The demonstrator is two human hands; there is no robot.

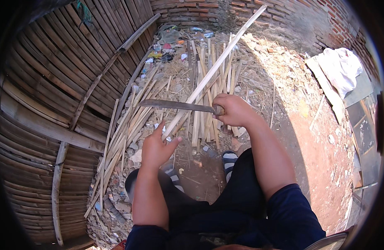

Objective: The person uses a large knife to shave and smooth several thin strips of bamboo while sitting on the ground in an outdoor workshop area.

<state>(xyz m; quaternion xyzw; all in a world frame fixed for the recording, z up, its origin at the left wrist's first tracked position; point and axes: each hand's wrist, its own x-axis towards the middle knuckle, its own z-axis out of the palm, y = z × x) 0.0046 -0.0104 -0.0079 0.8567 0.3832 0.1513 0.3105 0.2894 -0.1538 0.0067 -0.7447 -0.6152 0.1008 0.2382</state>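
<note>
My right hand [233, 110] is wrapped round the wooden handle of a machete [175, 104]. Its long dark blade points left and crosses over a long pale wooden strip [219, 62]. That strip slants from near my left hand up to the far right, against the brick wall in view. My left hand [155, 148] has its index finger and thumb spread apart, with the strip's near end between them. Those two fingers do not close on it; the other fingers are hidden.
Split strips [208, 91] lie piled ahead, and another bundle [131, 106] runs along the slatted bamboo wall [54, 83] at left. Rubble and litter cover the ground. A brick wall [188, 16] stands behind. At right, a white sack [340, 68] lies on boards. My sandalled feet are below.
</note>
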